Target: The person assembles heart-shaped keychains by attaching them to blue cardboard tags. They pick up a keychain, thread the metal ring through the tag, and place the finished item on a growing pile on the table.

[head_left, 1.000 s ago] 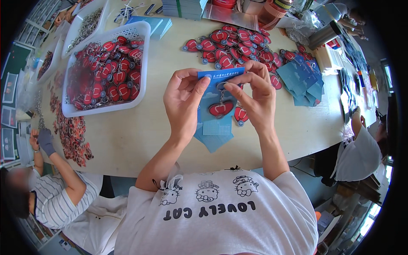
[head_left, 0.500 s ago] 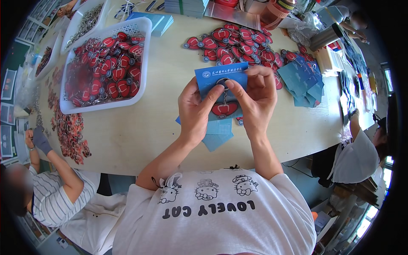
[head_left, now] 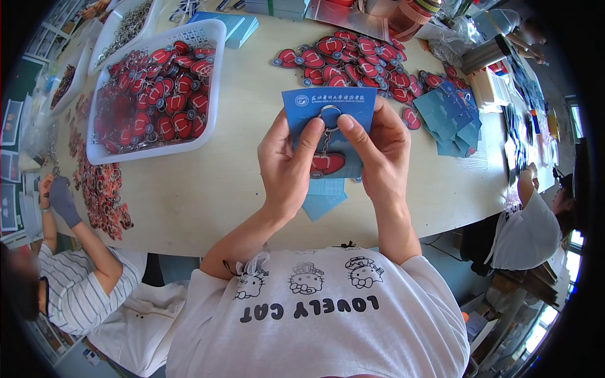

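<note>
Pinching a blue card [head_left: 309, 104] between my left hand [head_left: 287, 165] and right hand [head_left: 378, 151], both grasping it, red heart keychain [head_left: 328, 164] hanging against it, white basket [head_left: 214, 82] of keychains at left.

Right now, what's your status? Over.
Both hands, left hand and right hand, hold blue card. Red heart keychain pinned against it. Nothing in the way.
</note>
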Demonstrator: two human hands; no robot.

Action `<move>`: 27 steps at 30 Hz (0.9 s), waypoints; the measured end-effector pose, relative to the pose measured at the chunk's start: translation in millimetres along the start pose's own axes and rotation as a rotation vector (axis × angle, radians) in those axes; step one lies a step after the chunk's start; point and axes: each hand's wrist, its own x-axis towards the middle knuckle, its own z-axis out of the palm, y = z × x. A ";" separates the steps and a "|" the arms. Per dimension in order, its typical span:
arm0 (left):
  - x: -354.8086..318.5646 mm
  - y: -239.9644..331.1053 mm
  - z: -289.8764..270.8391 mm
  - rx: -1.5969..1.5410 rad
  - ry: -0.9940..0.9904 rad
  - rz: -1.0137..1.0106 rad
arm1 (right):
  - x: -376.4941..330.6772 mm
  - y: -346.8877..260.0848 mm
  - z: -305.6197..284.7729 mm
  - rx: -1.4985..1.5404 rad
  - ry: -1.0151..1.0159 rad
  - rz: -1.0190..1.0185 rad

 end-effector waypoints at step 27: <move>-5.2 -64.9 -41.5 1.646 -0.351 0.163 | -25.3 45.4 -96.8 -1.314 -0.085 -0.050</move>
